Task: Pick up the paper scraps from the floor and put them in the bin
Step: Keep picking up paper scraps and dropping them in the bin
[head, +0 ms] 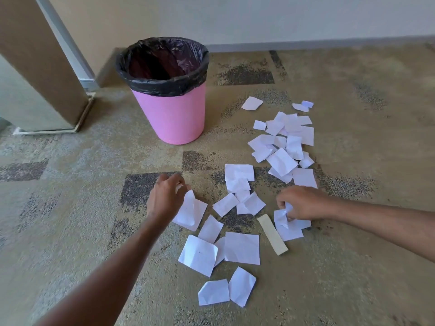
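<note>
Left of centre in the frame, the left hand (167,198) curls its fingers round the top edge of a flat white paper scrap (191,214), lifting that corner off the tan carpet with dark speckled patches (70,208). At centre right, the right hand (300,203) clenches a crumpled white scrap (282,218) low over the carpet. Many more loose white paper scraps (242,248) lie scattered from the lower middle up to the right of centre, with a beige paper strip (273,234) among them. The pink round plastic bin (174,116), lined with a black bag (164,87), stands upright at upper centre, apart from the scraps.
</note>
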### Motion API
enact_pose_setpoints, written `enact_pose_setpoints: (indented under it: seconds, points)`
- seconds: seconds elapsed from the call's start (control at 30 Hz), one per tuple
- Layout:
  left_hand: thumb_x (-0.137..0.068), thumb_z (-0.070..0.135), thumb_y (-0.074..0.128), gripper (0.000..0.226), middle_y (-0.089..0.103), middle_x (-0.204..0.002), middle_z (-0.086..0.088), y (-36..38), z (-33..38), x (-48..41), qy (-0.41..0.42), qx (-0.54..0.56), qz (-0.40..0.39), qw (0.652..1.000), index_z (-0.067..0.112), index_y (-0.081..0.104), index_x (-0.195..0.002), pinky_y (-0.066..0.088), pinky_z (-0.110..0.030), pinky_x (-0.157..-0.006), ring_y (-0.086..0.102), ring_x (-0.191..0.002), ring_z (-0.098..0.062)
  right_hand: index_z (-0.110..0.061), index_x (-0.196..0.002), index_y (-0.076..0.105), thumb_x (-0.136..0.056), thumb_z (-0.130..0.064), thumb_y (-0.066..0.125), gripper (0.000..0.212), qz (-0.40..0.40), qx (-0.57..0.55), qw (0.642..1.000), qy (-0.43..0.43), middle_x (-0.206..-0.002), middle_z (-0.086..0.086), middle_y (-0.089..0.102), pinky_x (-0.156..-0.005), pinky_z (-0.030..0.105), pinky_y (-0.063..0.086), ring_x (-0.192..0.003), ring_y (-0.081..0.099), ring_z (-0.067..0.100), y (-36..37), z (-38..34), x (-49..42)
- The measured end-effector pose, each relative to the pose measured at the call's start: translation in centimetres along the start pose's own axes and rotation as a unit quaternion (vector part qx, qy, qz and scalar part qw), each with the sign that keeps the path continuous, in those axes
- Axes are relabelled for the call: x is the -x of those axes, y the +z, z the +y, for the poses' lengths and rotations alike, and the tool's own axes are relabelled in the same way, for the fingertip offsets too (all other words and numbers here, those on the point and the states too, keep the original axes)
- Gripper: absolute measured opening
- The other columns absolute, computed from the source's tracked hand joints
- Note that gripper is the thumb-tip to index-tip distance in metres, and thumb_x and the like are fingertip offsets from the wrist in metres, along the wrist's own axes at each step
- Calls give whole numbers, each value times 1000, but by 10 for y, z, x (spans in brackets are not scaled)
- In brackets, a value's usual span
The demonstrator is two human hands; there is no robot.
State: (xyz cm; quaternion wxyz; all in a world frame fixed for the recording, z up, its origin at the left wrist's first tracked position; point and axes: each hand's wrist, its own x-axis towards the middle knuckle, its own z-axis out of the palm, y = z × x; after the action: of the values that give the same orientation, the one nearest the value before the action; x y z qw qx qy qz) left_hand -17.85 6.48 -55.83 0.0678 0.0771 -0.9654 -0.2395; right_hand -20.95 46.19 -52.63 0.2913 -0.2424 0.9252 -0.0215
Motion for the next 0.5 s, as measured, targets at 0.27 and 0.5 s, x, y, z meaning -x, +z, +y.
enact_pose_setpoints:
  seconds: [0.27, 0.5]
  points:
    - [-96, 45, 74, 35, 71, -77, 3, -44, 39, -11, -94, 348, -166, 918, 11, 67, -96, 45, -25, -50, 55, -62, -14, -20, -93, 69, -83, -29, 90, 25, 47, -172, 982, 55, -75, -10, 47, -56, 26, 34, -62, 42, 9, -89, -11, 2]
    - [-98, 49, 71, 44, 59, -78, -5, -70, 101, -42, -196, 653, -153, 716, 9, 65, -114, 50, -28, -54, 53, -60, -14, -10, -109, 71, -87, -36, 89, 39, 156, -412, 897, 22, -96, -7, 63, -45, 23, 35, -48, 45, 1, -163, -51, -5]
